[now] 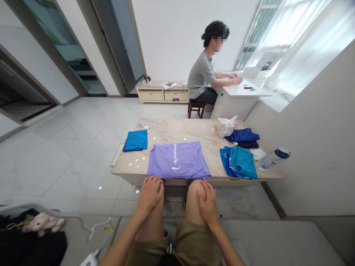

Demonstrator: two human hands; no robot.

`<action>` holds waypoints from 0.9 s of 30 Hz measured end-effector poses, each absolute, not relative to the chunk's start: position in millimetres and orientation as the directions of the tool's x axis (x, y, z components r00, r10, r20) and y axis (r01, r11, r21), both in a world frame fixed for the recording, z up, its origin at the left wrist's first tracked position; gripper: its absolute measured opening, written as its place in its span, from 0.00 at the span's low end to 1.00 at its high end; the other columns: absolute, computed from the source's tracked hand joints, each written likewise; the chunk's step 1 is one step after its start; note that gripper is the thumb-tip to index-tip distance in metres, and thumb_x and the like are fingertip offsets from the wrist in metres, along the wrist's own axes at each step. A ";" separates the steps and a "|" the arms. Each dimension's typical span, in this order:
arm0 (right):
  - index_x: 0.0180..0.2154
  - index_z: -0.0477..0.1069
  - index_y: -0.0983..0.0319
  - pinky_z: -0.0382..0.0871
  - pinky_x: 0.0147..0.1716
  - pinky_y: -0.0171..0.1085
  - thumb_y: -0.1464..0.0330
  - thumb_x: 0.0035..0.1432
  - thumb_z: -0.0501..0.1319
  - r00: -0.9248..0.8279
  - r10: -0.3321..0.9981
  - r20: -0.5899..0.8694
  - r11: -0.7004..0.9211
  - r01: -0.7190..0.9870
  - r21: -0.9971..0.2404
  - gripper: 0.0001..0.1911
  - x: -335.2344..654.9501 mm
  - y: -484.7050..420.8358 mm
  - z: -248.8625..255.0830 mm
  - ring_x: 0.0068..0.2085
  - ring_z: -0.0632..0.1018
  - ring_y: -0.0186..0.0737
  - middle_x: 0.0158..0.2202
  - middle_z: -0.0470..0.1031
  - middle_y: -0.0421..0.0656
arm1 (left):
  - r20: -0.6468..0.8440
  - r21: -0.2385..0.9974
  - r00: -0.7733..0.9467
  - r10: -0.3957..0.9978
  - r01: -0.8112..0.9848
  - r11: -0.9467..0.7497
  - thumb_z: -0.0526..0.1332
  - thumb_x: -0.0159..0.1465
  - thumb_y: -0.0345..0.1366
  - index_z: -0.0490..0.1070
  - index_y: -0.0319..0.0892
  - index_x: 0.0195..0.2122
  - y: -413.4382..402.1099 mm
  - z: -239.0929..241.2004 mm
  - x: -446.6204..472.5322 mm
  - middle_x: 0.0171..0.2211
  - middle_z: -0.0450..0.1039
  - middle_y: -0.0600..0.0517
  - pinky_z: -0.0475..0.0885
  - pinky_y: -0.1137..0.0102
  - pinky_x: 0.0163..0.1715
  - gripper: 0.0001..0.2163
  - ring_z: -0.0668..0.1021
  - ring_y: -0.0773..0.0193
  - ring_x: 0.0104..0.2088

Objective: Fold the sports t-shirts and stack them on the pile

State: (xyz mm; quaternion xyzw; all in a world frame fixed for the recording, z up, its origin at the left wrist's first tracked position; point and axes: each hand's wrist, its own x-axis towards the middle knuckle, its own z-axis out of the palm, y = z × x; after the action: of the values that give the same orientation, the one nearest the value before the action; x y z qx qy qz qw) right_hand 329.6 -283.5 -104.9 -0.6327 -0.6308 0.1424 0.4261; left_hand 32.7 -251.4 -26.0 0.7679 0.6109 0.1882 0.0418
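My left hand [151,192] rests on my left knee, fingers curled loosely over it and holding nothing. My right hand [206,201] lies flat on my right knee, fingers stretched out, empty. Just beyond my knees stands a low marble table [172,129]. A purple shirt [179,160] lies spread flat at its near edge, closest to both hands. A folded blue shirt [135,140] sits at the table's left. A pile of teal shirts [240,162] lies at the right, with dark blue shirts [242,136] behind it.
A white plastic bag [226,125] and a water bottle [273,158] lie on the table's right side. Another person [206,74] sits on a stool at a white desk [241,92] by the window. A pink plush toy [41,222] and a white cable [97,229] lie at my left.
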 end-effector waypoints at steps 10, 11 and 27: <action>0.67 0.73 0.60 0.66 0.69 0.56 0.55 0.77 0.53 0.171 0.910 0.377 0.137 0.734 -0.665 0.27 318.2 -282.5 -87.1 0.66 0.74 0.54 0.66 0.75 0.55 | 0.269 0.306 0.186 0.945 0.914 -0.268 0.55 0.75 0.36 0.82 0.45 0.47 -269.0 -22.6 -1.2 0.53 0.85 0.44 0.68 0.49 0.65 0.14 0.80 0.46 0.58; 0.67 0.73 0.61 0.66 0.69 0.55 0.55 0.77 0.53 0.174 0.909 0.379 0.130 0.745 -0.655 0.27 314.9 -283.9 -82.4 0.66 0.74 0.54 0.66 0.75 0.55 | 0.276 0.309 0.190 0.942 0.911 -0.274 0.55 0.75 0.36 0.82 0.45 0.48 -270.3 -23.2 -6.4 0.53 0.84 0.44 0.68 0.49 0.65 0.14 0.79 0.46 0.58; 0.52 0.83 0.64 0.71 0.54 0.36 0.64 0.75 0.58 0.153 0.984 -0.094 -0.178 0.904 -0.388 0.17 347.0 -177.4 28.9 0.52 0.83 0.48 0.48 0.86 0.53 | 0.304 0.386 0.151 0.941 0.883 -0.266 0.55 0.75 0.39 0.83 0.47 0.49 -281.6 -26.0 -35.6 0.56 0.84 0.45 0.69 0.48 0.68 0.15 0.79 0.46 0.62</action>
State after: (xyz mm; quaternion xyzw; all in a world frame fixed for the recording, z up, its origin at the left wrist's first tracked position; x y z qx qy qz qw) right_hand 347.0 -177.4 28.9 -0.7496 -0.6297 0.1644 0.1208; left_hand -35.6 -281.6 -26.0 0.7563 0.6029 0.2474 0.0583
